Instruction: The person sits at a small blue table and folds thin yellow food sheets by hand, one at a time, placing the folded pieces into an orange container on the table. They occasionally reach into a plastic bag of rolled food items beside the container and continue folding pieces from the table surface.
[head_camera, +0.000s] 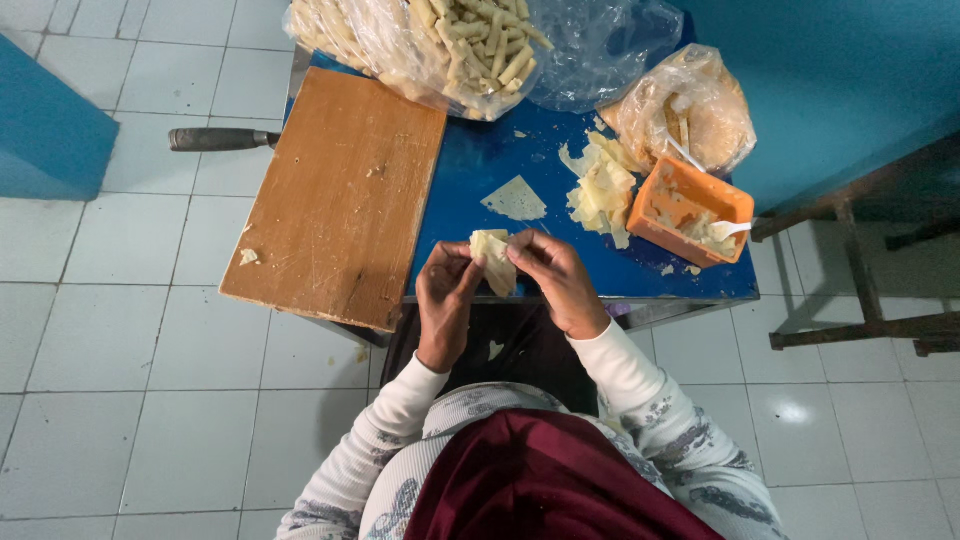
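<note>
Both hands hold one pale, thin dough wrapper (492, 258) folded into a roll above the near edge of the blue table (480, 165). My left hand (445, 300) cups it from the left with fingers curled. My right hand (557, 277) pinches its top right edge. A single flat wrapper piece (515, 199) lies on the table just beyond. A loose pile of wrappers (601, 187) rests to the right of it. An orange tub (688, 209) of filling with a white spoon (727, 229) stands at the right.
A wooden cutting board (335, 195) covers the table's left part, with a dark knife handle (218, 138) sticking out beyond it. Clear plastic bags of finished rolls (455, 45) lie at the far edge; another bag (690, 105) sits behind the tub. A dark bench frame (865, 290) stands right.
</note>
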